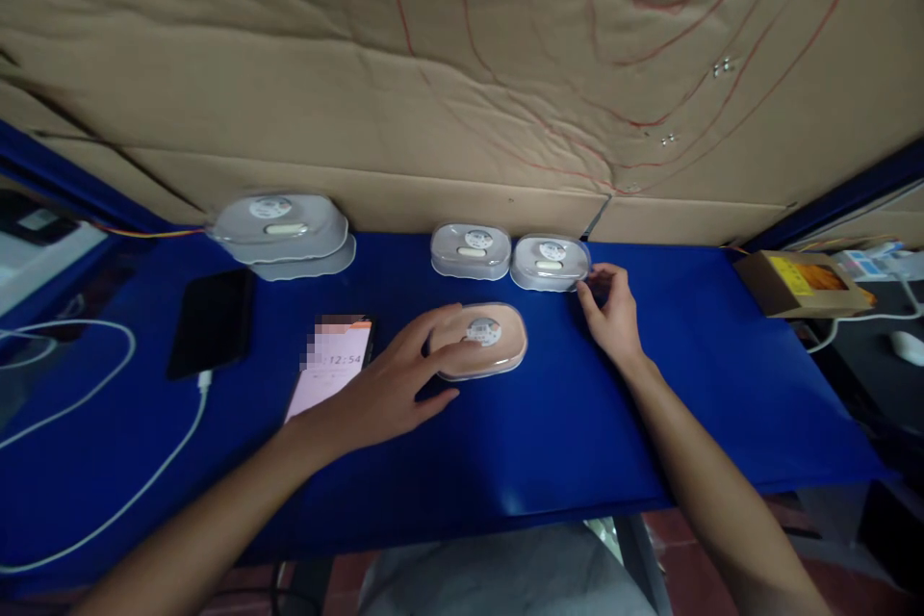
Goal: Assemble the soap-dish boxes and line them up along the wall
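Left hand (394,387): fingers spread over left part of peach box (501,356) on blue surface (570,433). Right hand (615,318): fingers curved at right end of grey box (551,271); cannot tell if gripping. 2 boxes near wall: this, 2nd grey box (471,265) just beside.

Room opens along the desk's (555,452) front middle and right side; boxes (473,260) line the back edge, a cable (167,472) the left.
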A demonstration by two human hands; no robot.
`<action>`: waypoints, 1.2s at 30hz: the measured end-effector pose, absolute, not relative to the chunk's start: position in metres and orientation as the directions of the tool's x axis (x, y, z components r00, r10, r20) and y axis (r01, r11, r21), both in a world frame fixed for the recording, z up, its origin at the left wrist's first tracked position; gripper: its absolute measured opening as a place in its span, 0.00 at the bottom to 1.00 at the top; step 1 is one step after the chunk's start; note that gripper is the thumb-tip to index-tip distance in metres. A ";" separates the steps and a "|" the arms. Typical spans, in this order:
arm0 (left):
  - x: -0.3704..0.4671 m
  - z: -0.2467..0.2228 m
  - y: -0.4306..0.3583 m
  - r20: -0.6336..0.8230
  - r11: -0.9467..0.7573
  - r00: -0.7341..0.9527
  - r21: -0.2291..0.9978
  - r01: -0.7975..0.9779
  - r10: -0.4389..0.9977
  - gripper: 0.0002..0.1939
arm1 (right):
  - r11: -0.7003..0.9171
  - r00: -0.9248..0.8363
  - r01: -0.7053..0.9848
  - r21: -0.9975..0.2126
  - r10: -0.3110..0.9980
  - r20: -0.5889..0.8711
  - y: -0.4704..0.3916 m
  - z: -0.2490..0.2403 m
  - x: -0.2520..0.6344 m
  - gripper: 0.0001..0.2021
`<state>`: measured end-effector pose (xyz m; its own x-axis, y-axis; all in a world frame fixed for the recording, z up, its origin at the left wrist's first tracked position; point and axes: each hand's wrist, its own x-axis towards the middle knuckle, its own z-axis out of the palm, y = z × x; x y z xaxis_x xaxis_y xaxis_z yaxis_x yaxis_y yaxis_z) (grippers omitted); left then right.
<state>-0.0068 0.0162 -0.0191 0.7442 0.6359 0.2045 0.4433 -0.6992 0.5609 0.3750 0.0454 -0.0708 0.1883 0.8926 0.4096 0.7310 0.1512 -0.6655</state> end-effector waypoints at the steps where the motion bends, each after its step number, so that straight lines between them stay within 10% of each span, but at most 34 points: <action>1: -0.007 -0.020 0.016 0.171 -0.677 0.743 0.578 0.456 0.647 0.29 | 0.171 0.157 0.727 -0.665 0.902 0.403 0.045 -0.070 0.374 0.25; 8: -0.003 -0.013 0.019 0.035 -0.557 0.721 0.662 0.502 0.692 0.26 | 0.361 -0.195 0.723 -0.590 0.925 0.327 0.028 -0.054 0.350 0.23; 17: 0.005 -0.015 0.018 0.045 -0.494 0.736 0.769 0.407 0.676 0.23 | 0.706 -0.658 0.562 -0.431 0.697 0.285 -0.003 -0.038 0.303 0.45; 36: -0.007 -0.021 0.003 -0.088 -0.348 0.654 0.789 0.507 0.752 0.60 | 0.545 -0.465 0.497 -0.675 0.824 0.323 0.002 -0.041 0.320 0.35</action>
